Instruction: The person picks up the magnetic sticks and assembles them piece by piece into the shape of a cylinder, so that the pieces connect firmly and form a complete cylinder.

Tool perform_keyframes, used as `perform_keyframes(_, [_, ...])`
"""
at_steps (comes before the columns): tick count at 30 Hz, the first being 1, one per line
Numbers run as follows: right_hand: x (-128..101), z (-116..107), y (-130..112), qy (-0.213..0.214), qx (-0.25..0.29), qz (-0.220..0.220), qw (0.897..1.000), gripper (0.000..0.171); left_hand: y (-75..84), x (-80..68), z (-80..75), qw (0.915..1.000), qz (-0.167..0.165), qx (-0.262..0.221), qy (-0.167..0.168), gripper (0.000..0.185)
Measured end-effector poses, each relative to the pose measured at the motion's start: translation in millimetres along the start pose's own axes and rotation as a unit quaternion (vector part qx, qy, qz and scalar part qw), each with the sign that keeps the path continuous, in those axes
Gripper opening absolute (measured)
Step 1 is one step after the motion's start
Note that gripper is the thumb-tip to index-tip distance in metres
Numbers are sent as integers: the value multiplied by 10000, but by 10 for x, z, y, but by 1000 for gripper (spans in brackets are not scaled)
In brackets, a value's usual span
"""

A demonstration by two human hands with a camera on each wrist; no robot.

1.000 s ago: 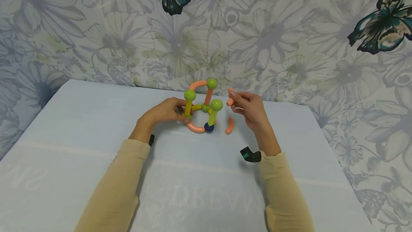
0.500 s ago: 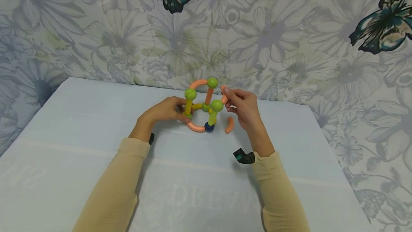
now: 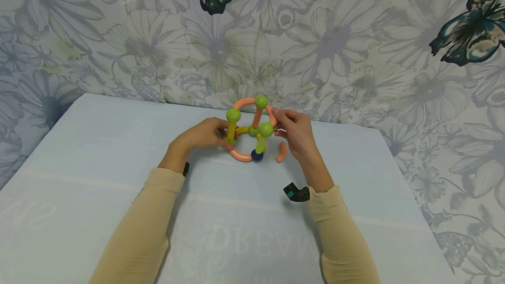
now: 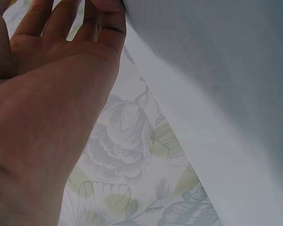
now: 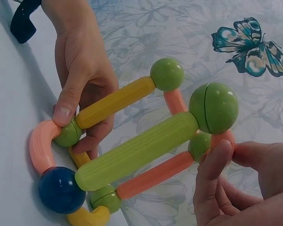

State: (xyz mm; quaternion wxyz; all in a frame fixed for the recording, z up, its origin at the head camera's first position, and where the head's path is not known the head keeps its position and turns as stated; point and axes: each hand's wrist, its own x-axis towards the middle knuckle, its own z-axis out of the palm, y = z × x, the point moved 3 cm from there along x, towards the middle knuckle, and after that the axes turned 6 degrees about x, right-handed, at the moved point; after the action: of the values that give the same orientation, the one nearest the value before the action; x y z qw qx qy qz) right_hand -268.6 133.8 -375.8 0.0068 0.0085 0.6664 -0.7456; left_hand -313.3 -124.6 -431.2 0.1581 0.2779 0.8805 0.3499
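Note:
A frame of balls and sticks stands on the table, with a dark blue ball (image 3: 257, 155) at its near corner and green balls elsewhere. My left hand (image 3: 201, 134) holds its lower left green ball (image 5: 68, 132), thumb on top and fingers behind. With thumb and fingertips, my right hand (image 3: 297, 133) pinches an orange curved stick (image 3: 270, 113) between two upper green balls. In the right wrist view that stick is mostly covered by fingers, close to the large green ball (image 5: 214, 108). A light green stick (image 5: 137, 150) rises from the blue ball. The left wrist view shows only part of my left hand (image 4: 61, 94).
Another orange curved stick (image 3: 281, 152) lies loose on the white table (image 3: 236, 231), right of the frame. Behind the table's far edge rises a flower-patterned wall (image 3: 335, 47) with butterflies. A black wrist camera (image 3: 296, 192) hangs by my right sleeve.
My right hand has moved left, bringing the orange curved stick from beside the frame to between two upper green balls. The left hand has kept its hold on the frame.

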Motion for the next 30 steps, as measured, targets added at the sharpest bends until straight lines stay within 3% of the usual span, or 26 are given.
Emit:
perform_keyframes(9, [15, -13, -30, -203, -170, 149, 9995, 39, 23, -18, -25, 10000, -50, 45, 9, 38])
perform_keyframes(13, [16, -98, -27, -589, -746, 384, 9947, 36, 26, -23, -4, 10000, 65, 27, -47, 45])
perform_keyframes(15, [6, -161, -7, -954, -1564, 531, 9816, 32, 30, -25, 9, 9999, 131, -2, -49, 48])
perform_keyframes(16, [-1, -184, 11, -1174, -2040, 609, 9700, 31, 29, -31, 12, 9999, 140, -28, -33, 50])
perform_keyframes(18, [-13, -207, 66, -1669, -2885, 741, 9399, 37, 26, -39, 20, 9998, 176, -35, 26, 50])
perform_keyframes(21, [-40, -152, 165, -2162, -3645, 932, 9009, 51, 13, -40, 30, 9997, 206, -52, 137, 49])
perform_keyframes(27, [-50, 20, 318, -1901, -4340, 692, 8779, 61, 27, -38, 21, 9992, 257, -159, 271, 48])
perform_keyframes(30, [-42, 40, 354, -1737, -4453, 479, 8771, 60, 30, -28, 17, 9992, 252, -125, 282, 48])
